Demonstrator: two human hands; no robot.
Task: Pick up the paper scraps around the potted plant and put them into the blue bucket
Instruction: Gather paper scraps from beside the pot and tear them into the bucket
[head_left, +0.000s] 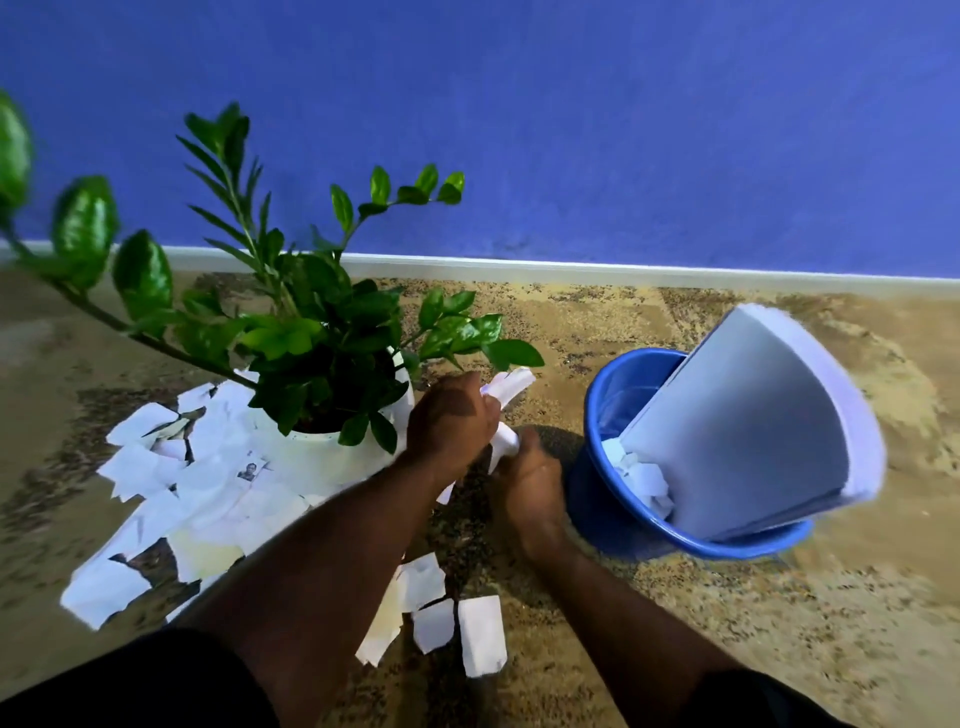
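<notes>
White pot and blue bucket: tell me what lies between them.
In the head view, both hands, left hand and right hand, bunching paper scraps; otherwise speckled floor.

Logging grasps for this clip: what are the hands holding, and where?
Both hands, left and right, clutch a bunch of scraps; its ends stick out above them.

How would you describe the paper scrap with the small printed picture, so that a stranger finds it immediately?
Start at the white pot of the green plant. Left of it lies a spread of white scraps on the floor. The wanted scrap, beside the pot, alone bears a small dark portrait.
</notes>
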